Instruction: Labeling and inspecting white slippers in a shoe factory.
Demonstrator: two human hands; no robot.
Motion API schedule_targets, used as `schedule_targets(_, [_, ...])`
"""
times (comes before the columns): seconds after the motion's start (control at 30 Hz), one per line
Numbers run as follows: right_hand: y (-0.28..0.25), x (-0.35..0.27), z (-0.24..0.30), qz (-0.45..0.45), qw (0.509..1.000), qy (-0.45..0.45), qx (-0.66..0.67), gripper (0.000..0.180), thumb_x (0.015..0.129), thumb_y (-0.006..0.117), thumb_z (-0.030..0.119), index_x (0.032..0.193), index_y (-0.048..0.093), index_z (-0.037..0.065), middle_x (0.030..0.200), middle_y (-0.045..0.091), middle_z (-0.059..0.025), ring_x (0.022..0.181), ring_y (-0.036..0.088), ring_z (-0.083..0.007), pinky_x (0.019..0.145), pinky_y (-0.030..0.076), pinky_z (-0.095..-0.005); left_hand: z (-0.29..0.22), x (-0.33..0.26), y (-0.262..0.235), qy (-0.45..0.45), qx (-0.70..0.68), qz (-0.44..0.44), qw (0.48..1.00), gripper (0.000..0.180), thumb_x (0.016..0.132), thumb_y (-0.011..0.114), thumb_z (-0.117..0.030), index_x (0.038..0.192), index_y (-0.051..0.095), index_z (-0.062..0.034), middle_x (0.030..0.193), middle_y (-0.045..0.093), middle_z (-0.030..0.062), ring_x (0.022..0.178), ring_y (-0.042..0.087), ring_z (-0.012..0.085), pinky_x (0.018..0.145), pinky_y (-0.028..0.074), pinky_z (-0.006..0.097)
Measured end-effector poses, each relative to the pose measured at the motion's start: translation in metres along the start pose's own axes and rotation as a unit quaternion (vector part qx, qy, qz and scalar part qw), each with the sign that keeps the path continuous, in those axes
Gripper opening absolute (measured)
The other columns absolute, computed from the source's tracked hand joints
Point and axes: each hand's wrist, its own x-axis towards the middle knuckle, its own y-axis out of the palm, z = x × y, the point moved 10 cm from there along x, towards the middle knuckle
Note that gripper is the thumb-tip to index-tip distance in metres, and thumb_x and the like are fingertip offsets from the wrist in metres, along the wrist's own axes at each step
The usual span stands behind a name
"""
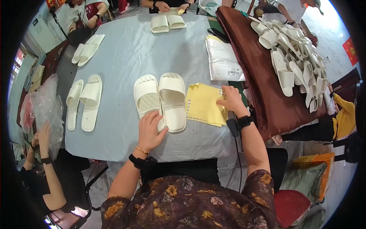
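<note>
A pair of cream slippers lies side by side in front of me, toes pointing away: a left slipper and a right slipper. My left hand rests with spread fingers on the heel of the left slipper, its thumb by the right slipper's heel. Just right of the pair lies a small stack of yellow sticker sheets with small printed marks along the edges. My right hand is on the right side of that stack, thumb and fingers apart, touching it. Whether a sheet is pinched cannot be seen.
More slipper pairs lie on the grey-covered table, at left, far left and far end. A white plastic mailer and a phone lie at the right edge. Slippers pile on a brown surface. Co-workers sit around; one handles plastic bags.
</note>
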Motion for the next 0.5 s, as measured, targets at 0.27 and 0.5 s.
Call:
schedule_targets(0.27, [0.010,-0.007,-0.013,0.051,0.998,-0.020,0.008,0.046,0.063,0.076,0.032,0.094,0.067,-0.002,0.089,0.067,-0.0252,0.085,0.064,-0.0413,0.076,0.051,-0.0449,-0.004,-0.002,-0.001,0.016,-0.009,-0.010,1.000,0.045,0.074,0.075,-0.024,0.112,0.061,-0.0054,0.127,0.055,0.0150,0.118,0.051,0.0361,0.098,0.039,0.046])
schedule_targets(0.5, [-0.005,-0.046,-0.031,0.020,0.974,0.065,0.215,0.025,0.077,0.068,0.018,0.087,0.065,-0.004,0.080,0.066,-0.0165,0.072,0.066,-0.0257,0.065,0.050,-0.0367,-0.015,0.001,-0.011,0.019,0.001,-0.033,0.999,0.039,0.077,0.073,-0.023,0.111,0.061,-0.0055,0.124,0.055,0.0162,0.116,0.051,0.0369,0.097,0.040,0.046])
